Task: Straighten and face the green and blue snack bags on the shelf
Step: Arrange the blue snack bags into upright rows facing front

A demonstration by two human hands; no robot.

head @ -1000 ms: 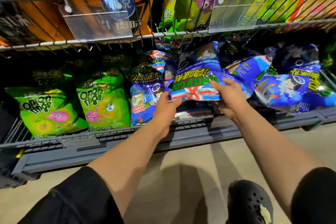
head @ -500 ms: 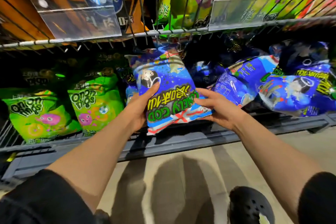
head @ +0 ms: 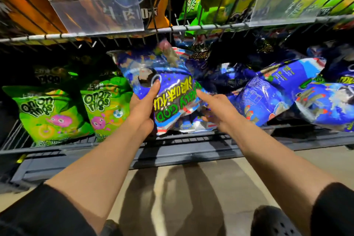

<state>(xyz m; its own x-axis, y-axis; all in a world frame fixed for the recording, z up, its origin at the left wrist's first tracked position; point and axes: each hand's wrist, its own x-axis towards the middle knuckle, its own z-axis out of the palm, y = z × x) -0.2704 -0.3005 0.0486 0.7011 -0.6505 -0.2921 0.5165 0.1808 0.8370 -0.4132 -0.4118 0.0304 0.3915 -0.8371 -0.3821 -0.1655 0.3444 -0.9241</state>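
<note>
Left hand [head: 142, 109] grips a blue bag [head: 168, 90] over a grey wire shelf [head: 191, 149]; right hand [head: 216, 109], fingers extended, touches it; beige floor [head: 191, 188] below.

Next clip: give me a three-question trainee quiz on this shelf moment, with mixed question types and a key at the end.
1. True or false: the lettering on the blue snack bag gripped by the left hand reads upside down.
2. The green onion ring bags stand on which side of the held bag? A) left B) right C) on the upper shelf only
3. Fill in: the right hand touches the held bag with its ____ extended.

Key: 1 true; 2 A; 3 fingers
</note>
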